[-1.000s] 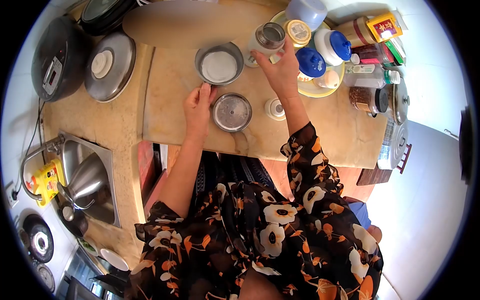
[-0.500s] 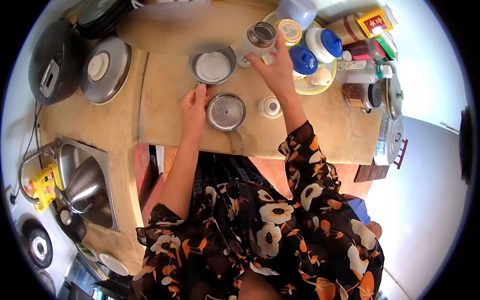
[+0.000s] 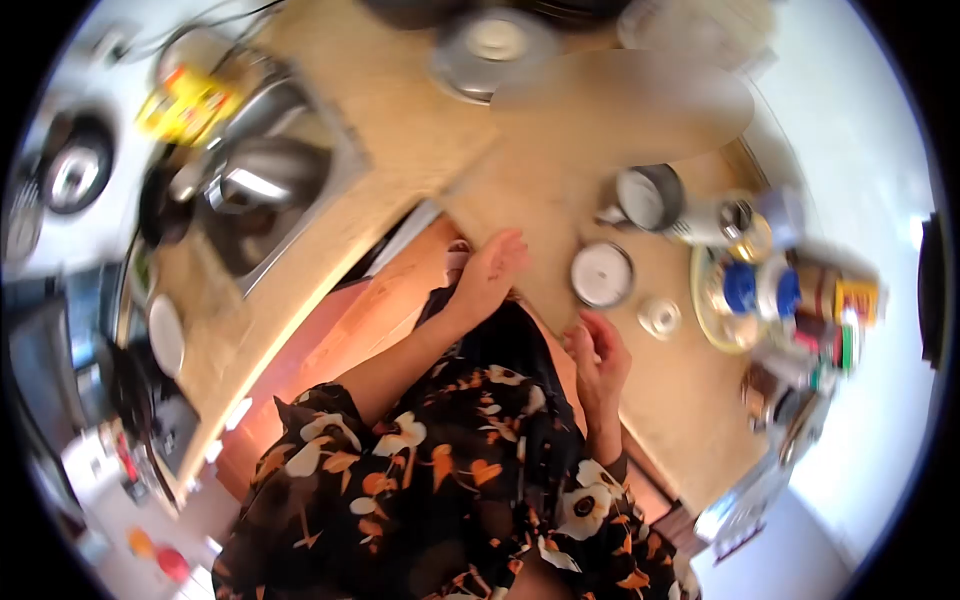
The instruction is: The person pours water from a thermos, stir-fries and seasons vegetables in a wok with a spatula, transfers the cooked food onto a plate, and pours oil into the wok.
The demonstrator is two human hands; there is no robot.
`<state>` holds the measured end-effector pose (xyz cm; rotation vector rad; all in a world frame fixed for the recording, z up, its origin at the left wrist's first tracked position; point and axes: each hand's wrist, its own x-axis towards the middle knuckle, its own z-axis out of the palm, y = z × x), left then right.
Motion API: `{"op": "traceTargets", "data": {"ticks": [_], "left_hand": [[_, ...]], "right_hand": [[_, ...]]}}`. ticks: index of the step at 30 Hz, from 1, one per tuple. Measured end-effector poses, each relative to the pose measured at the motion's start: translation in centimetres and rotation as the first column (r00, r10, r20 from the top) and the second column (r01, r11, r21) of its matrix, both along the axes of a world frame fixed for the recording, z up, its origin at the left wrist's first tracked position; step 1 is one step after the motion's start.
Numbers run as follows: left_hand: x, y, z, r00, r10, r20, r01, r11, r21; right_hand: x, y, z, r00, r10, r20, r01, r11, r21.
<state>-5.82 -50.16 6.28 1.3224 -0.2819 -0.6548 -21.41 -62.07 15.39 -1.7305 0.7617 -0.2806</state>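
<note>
Head view, two bare hands! The left hand (image 3: 495,268) holds nothing, fingers extended; the right hand (image 3: 603,355) is curled, and I can't tell whether it pinches anything. It's at six o'clock from one round metal lid (image 3: 602,275); around that lid, one saucepan (image 3: 672,190) at one, one flask (image 3: 708,224) at two, two blue-lidded jars (image 3: 740,289) at three, one white cap (image 3: 660,318) at four.

Left hand (image 3: 490,272) off pot (image 3: 664,186) — right hand (image 3: 602,362) off bottle (image 3: 702,222)
</note>
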Motion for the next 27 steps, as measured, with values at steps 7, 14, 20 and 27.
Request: {"op": "traceTargets", "data": {"ticks": [7, 14, 20, 27], "left_hand": [[5.3, 19.1, 2.3, 0.655, 0.711, 0.256, -0.755, 0.626, 0.193], [15.4, 31.3, 4.0, 0.344, 0.827, 0.446, -0.923, 0.384, -0.001], [21.0, 32.6, 8.0, 0.478, 0.732, 0.485, -0.870, 0.471, 0.146], [21.5, 37.2, 9.2, 0.493, 0.321, 0.809, -0.756, 0.619, 0.214]], "right_hand": [[3.2, 2.6, 1.6, 0.983, 0.182, -0.037, -0.174, 0.972, 0.158], [12.0, 10.0, 2.3, 0.884, 0.467, -0.019, -0.451, 0.861, 0.234], [22.0, 20.9, -0.3, 0.776, 0.624, 0.092, -0.617, 0.722, 0.313], [33.9, 35.2, -5.9, 0.796, 0.560, 0.230, -0.600, 0.781, 0.174]]}}
